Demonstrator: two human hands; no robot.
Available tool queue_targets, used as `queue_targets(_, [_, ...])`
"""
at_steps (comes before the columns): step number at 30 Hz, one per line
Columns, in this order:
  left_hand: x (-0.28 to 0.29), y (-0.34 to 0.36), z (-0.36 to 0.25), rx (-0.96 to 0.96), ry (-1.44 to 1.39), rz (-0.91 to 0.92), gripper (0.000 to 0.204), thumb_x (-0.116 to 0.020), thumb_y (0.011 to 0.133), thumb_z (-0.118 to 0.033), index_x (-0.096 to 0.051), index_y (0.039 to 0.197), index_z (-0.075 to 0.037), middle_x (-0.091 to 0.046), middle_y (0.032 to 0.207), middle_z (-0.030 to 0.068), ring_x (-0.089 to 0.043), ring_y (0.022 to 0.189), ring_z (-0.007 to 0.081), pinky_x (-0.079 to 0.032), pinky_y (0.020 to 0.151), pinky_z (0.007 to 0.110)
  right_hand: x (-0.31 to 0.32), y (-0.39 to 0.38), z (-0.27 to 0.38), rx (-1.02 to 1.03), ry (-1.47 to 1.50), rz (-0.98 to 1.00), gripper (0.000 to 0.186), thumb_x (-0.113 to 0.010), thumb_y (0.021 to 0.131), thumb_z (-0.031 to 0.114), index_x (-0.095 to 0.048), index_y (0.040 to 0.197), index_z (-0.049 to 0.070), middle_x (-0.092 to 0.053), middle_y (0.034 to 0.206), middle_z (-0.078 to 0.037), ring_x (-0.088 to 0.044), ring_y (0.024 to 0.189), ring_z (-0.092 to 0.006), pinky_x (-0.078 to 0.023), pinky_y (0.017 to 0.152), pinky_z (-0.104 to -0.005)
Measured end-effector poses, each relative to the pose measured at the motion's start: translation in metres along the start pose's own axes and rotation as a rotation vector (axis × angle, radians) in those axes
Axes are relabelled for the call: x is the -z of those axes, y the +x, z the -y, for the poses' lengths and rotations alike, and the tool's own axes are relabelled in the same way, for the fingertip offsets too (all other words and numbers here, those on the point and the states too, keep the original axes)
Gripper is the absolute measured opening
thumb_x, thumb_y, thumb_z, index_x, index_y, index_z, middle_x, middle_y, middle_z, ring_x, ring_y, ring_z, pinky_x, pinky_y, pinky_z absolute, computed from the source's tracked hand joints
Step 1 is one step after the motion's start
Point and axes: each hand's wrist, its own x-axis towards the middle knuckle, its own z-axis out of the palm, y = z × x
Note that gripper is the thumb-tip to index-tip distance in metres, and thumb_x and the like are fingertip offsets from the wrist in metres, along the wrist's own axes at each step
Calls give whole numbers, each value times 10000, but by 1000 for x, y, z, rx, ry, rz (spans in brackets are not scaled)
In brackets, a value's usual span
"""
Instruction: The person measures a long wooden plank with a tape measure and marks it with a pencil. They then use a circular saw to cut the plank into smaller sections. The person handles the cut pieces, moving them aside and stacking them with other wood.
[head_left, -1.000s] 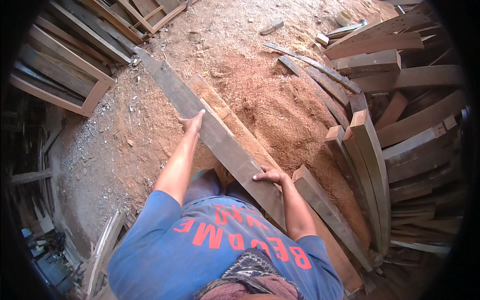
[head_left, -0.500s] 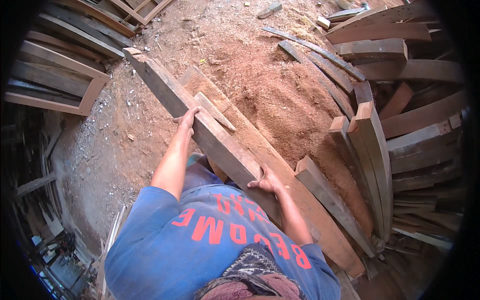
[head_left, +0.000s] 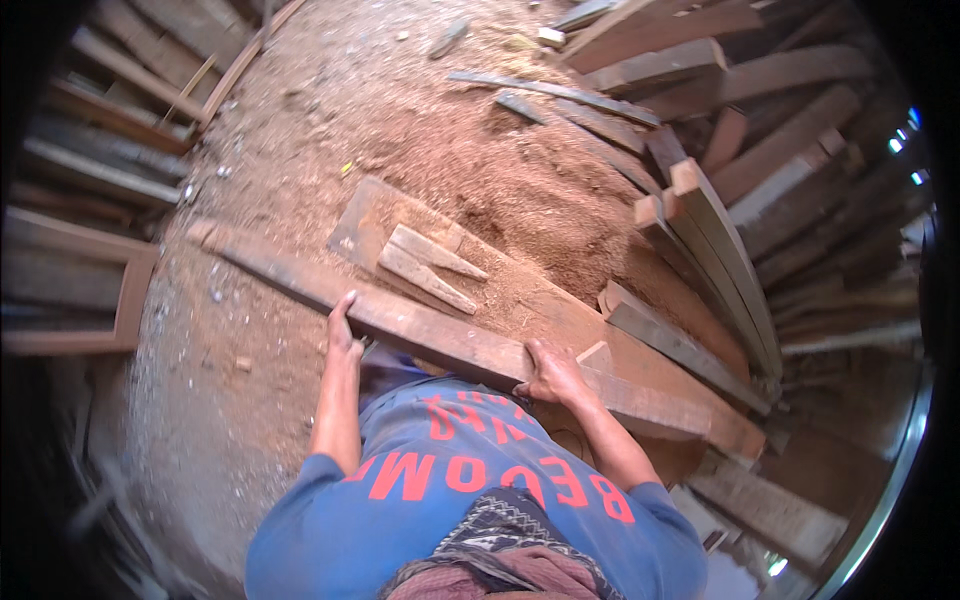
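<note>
Sawdust-covered dirt floor point(head_left: 300, 130) spreads across the yard, reddish and loose, with stacked timber point(head_left: 760, 150) piled along the right and weathered frames point(head_left: 80, 260) leaning at the left. I see a long rough plank point(head_left: 440, 335) held across the front of the body, running from upper left down to lower right above a broad board point(head_left: 560, 310) that lies on the floor with two small wooden wedges point(head_left: 425, 265) on it.

My left hand point(head_left: 341, 325) wraps the plank's near edge with fingers curled over the top, and my right hand point(head_left: 550, 375) clamps it further along, fingers closed around the edge. Both are gripping, not spread.

I judge the plank heavy and fully stiff (it shows no sag over its length), with a coarse, splintery, dusty face that should not slip but could bite bare skin. Its long left end sticks out well past the left hand, so it will likely want to tip that way; a hold on either side of its middle, hands well apart, seems soundest.

No packages, labels or signs show anywhere in the yard; the only lettering is red print on the blue shirt point(head_left: 470, 500), low in the view.
</note>
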Motion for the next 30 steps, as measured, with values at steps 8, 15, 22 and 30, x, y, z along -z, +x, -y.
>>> queue_targets(8, [127, -10, -96, -3, -70, -40, 675, -747, 779, -518, -593, 1335, -165, -652, 1257, 97, -610, 1132, 327, -506, 838, 538, -4, 10, 152, 68, 27, 36, 891, -888, 663, 400, -543, 1416, 74, -628, 1345, -167, -553, 1303, -360, -407, 1071, -530])
queue_targets(15, [192, -54, -207, -171, -97, -169, 738, -786, 707, -550, -583, 1341, -230, -598, 1329, 59, -546, 1203, 294, -415, 917, 512, 4, 51, 249, 267, -17, -68, 828, -854, 656, 350, -555, 1376, 73, -622, 1281, -149, -556, 1274, -352, -437, 1038, -513])
queue_targets(22, [145, -108, -328, -499, -150, -30, 690, -721, 820, -542, -567, 1375, -161, -615, 1329, 101, -591, 1189, 309, -492, 899, 530, 57, 96, 298, 379, 52, -345, 758, -815, 679, 180, -552, 1379, 57, -608, 1287, -157, -555, 1267, -354, -429, 1071, -527])
queue_targets(30, [22, -104, -478, -689, -182, 390, 501, -728, 855, -361, -631, 1264, -89, -630, 1288, 101, -602, 1194, 306, -506, 1002, 516, 145, 157, 319, 384, 119, -798, 731, -844, 653, 158, -573, 1324, 51, -624, 1217, -128, -593, 1166, -325, -447, 989, -479])
